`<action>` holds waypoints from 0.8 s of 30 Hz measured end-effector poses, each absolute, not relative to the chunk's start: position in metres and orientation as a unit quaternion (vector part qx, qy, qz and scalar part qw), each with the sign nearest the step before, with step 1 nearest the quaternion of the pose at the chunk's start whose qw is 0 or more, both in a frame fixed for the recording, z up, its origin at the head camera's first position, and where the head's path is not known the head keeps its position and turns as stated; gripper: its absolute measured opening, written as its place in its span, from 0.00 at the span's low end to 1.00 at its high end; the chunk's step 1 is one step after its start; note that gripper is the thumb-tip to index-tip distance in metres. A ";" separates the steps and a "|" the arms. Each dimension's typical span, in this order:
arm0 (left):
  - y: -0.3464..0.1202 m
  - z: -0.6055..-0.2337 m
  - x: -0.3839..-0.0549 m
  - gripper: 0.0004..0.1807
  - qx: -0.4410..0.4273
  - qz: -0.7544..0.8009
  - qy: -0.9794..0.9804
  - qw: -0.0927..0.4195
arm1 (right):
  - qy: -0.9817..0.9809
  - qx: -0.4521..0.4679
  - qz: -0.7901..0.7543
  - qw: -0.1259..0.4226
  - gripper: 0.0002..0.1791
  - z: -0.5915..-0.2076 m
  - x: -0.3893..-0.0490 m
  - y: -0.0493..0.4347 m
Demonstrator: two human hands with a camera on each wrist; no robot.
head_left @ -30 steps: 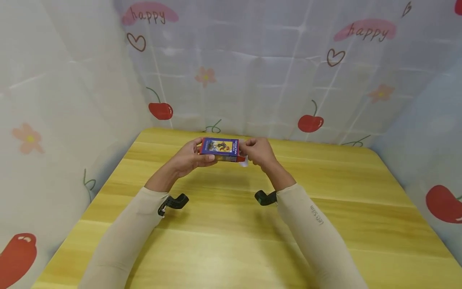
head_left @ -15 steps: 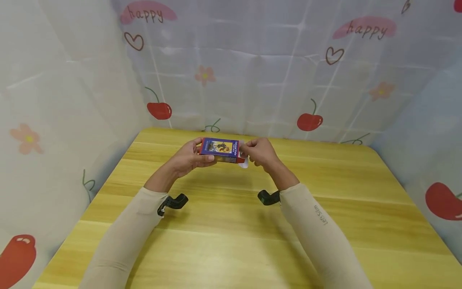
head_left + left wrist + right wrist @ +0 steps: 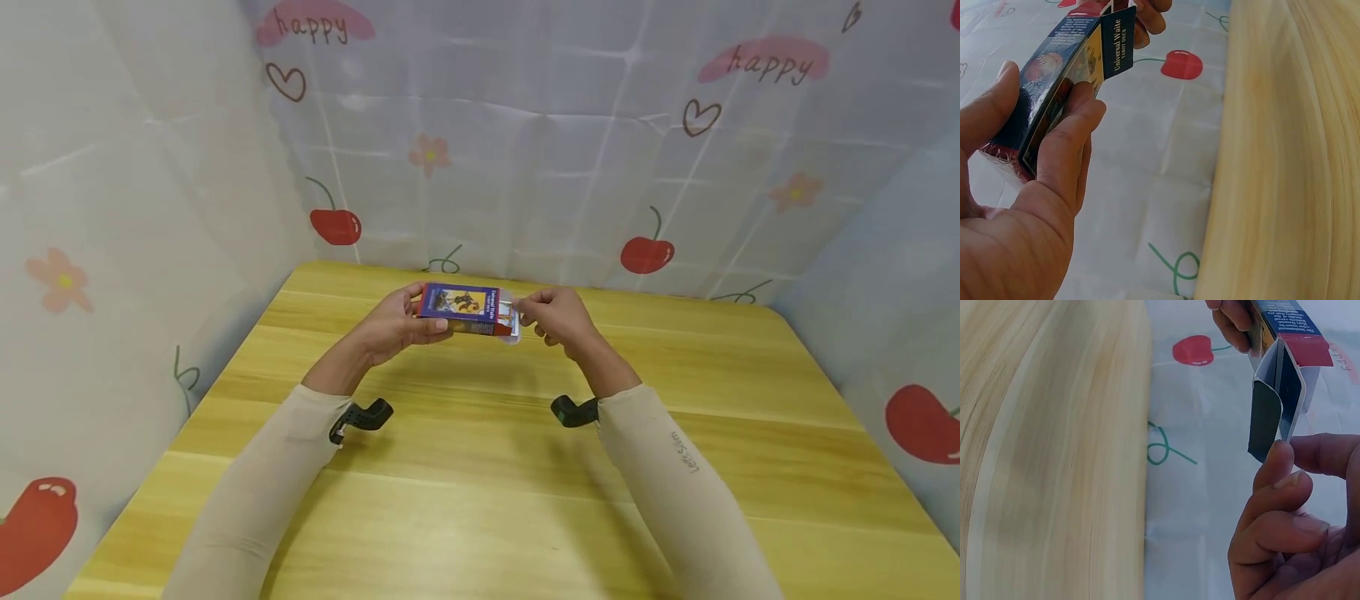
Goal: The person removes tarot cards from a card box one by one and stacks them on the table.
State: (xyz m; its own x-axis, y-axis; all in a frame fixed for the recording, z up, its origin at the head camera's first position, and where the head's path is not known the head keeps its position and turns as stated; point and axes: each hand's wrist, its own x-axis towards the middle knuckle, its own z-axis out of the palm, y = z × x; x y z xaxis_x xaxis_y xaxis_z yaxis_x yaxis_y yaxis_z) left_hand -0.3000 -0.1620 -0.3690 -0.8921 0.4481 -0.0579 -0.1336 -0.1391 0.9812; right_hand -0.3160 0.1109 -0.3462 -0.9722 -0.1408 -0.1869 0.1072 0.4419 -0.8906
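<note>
My left hand (image 3: 397,327) grips a blue and red tarot deck box (image 3: 459,303) by its left end, thumb on the near side and fingers behind. The box is held above the table, its right end open. In the left wrist view a flap lettered "Universal Waite Tarot Deck" (image 3: 1118,44) stands out from that end. Cards (image 3: 509,315) stick a little way out of the opening. My right hand (image 3: 562,318) pinches the outer edge of the cards (image 3: 1293,400) between thumb and index finger. Its other fingers are curled in. How many cards are pinched cannot be told.
Below the hands lies a yellow wood-grain table (image 3: 465,467). Behind it hangs a pale sheet (image 3: 525,167) printed with cherries, hearts and "happy". A black bracket (image 3: 367,415) juts from the left sleeve and another black bracket (image 3: 573,412) from the right.
My right hand has moved to the right, away from the box, and the cards now show beyond its open end. The left hand and box have stayed nearly still.
</note>
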 end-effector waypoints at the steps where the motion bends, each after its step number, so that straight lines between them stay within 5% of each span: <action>1: -0.162 -0.369 -0.300 0.39 0.125 0.745 0.625 0.196 | 0.839 -0.011 -0.531 0.119 0.19 -0.346 -0.316 0.111; 24: -0.166 -0.366 -0.298 0.40 0.121 0.749 0.622 0.195 | 0.809 -0.019 -0.570 0.143 0.22 -0.347 -0.315 0.128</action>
